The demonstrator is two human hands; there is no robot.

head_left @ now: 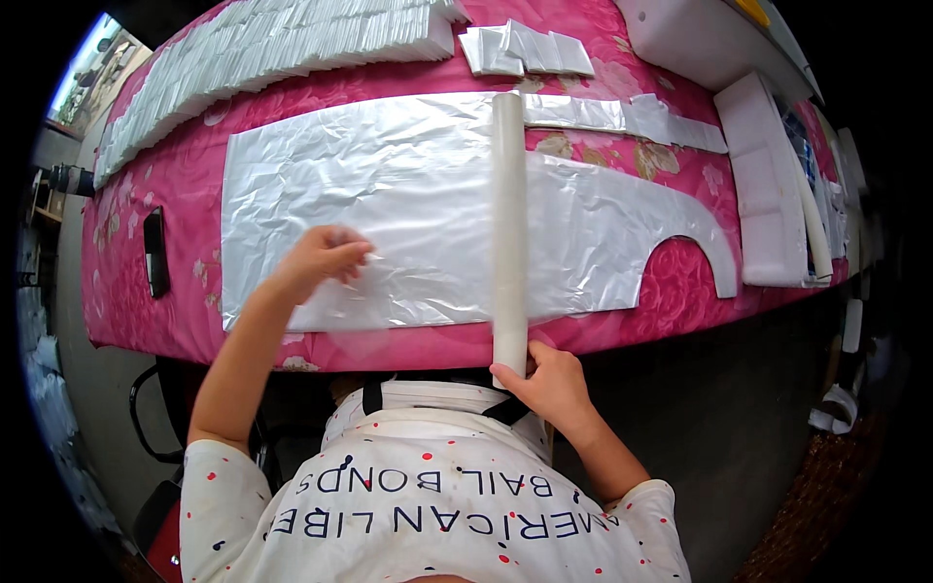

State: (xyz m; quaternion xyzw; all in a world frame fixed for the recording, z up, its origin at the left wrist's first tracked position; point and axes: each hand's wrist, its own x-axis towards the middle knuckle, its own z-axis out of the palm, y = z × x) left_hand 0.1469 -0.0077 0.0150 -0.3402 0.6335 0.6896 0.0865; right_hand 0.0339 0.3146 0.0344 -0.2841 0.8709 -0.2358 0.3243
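A large silvery-white plastic carrier bag (418, 214) lies flat on the table, its curved handle cut-out to the right. Across it, from far to near, rests a long whitish tube (508, 223). My right hand (552, 387) grips the tube's near end at the table edge, thumb on top. Over the bag's left half hovers my left hand (326, 260), its fingers bent and smeared by motion. Below that hand a faint translucent blur shows by the bag's near edge; I cannot make out what it is.
Long rows of folded white plastic bags (282, 39) fill the far left. A small pile of folded bags (525, 49) and a folded strip (622, 117) lie behind. A black phone (155, 253) rests left on the pink flowered tablecloth (117, 301). White foam boxes (758, 185) stand right.
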